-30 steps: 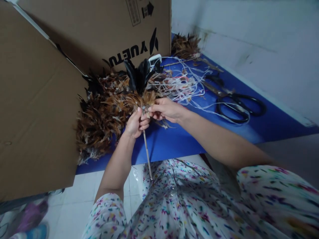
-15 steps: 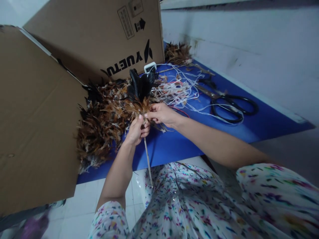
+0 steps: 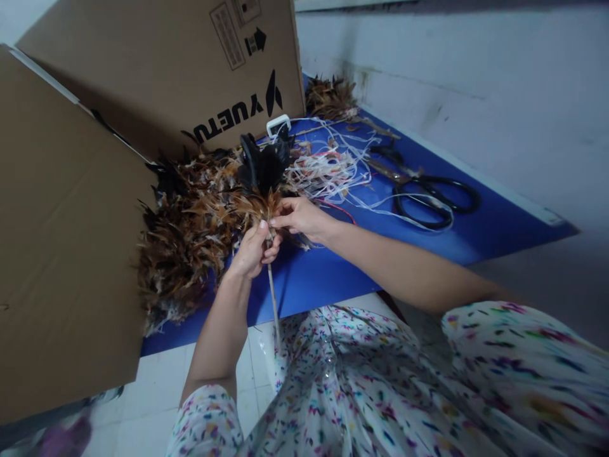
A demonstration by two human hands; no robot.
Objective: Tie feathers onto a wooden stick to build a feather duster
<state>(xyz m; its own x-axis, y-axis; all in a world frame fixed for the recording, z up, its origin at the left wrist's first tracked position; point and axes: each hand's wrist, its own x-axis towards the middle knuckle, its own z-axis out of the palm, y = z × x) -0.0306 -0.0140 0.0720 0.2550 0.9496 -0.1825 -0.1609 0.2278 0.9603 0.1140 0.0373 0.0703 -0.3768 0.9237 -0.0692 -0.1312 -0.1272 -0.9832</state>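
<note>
My left hand (image 3: pixel 257 249) is closed round a thin wooden stick (image 3: pixel 273 295), just below a tuft of feathers at its top. Black feathers (image 3: pixel 266 164) stand upright there, with brown feathers (image 3: pixel 259 206) fanned beneath them. At the base of the brown ones, my right hand (image 3: pixel 299 218) pinches with thumb and forefinger; it seems to hold feather ends, though the fingertips hide the exact spot. Left of my hands spreads a big heap of brown and black feathers (image 3: pixel 185 235). White plastic strips (image 3: pixel 328 171) lie tangled beyond my right hand.
Large black-handled scissors (image 3: pixel 428 197) rest on the blue tabletop (image 3: pixel 323 276) at the right. Another feather bunch (image 3: pixel 330 98) sits in the far corner by the wall. An open cardboard box (image 3: pixel 157 70) borders the left and back. A white-framed object (image 3: pixel 278 124) lies near the box.
The whole view has shifted slightly, so things appear a little further left. Both hands keep their grip at the feather base, with hardly any change in pose.
</note>
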